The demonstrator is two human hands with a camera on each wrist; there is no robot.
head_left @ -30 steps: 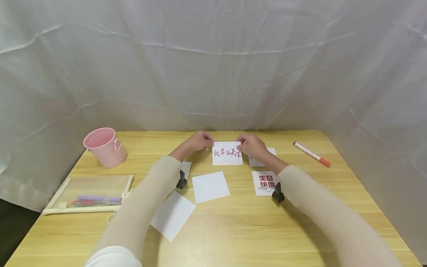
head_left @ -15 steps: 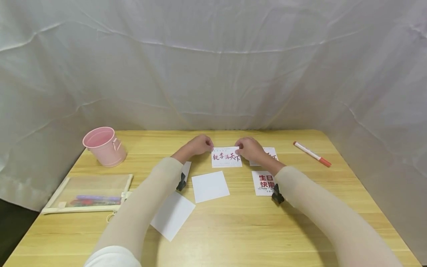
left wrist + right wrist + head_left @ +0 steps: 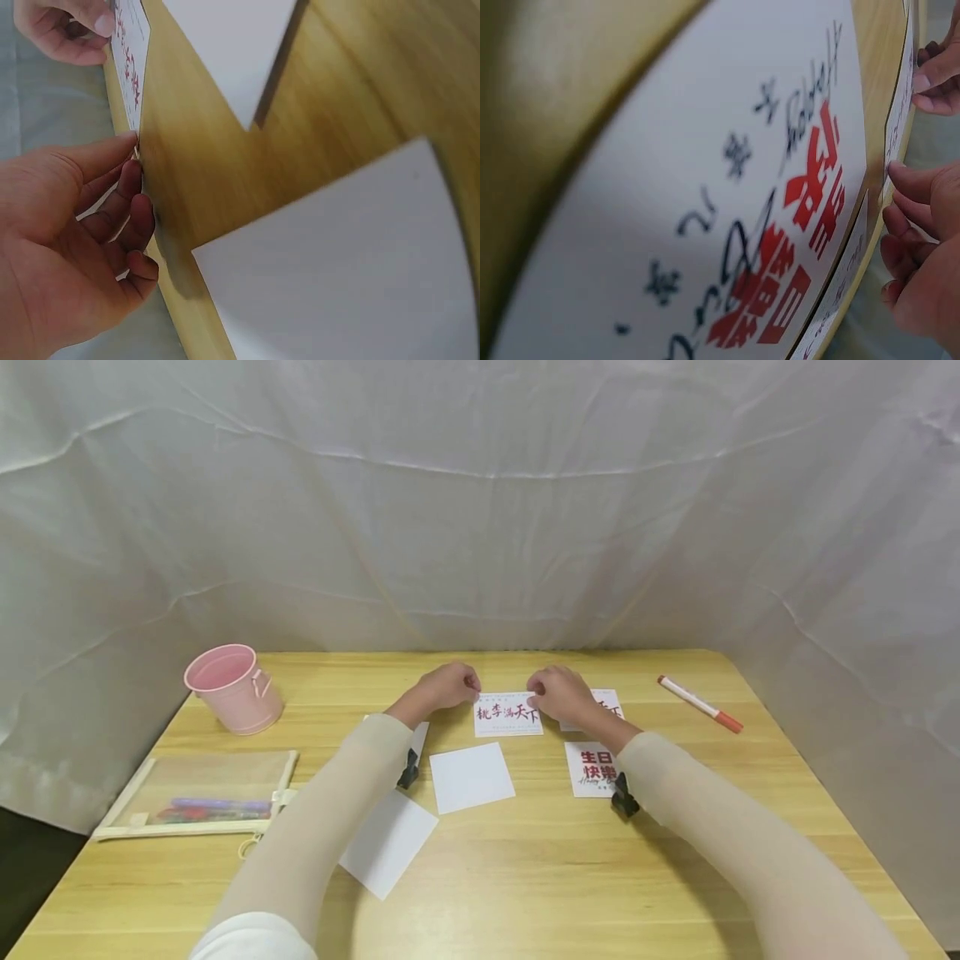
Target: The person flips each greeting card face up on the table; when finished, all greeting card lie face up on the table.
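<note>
Both hands are on the same little card with red calligraphy (image 3: 508, 713), out near the far middle of the wooden worktop (image 3: 525, 877). The left hand (image 3: 444, 686) pinches its left top corner with curled fingers, and the right hand (image 3: 557, 692) pinches the right top corner the same way. From the head view the card looks low over the wood, can't tell if its bottom edge is touching.

Stuff around it: another printed card (image 3: 604, 703) is partly hidden behind the right hand, and a card with bold red characters (image 3: 594, 769) lies flat nearer the person. Two blank white sheets (image 3: 471, 777) (image 3: 388, 842) sit below the left arm. Pink bucket (image 3: 233, 688) far left, clear pencil pouch (image 3: 198, 795) in front of it, and a marker with an orange cap (image 3: 699, 703) off to the right.
</note>
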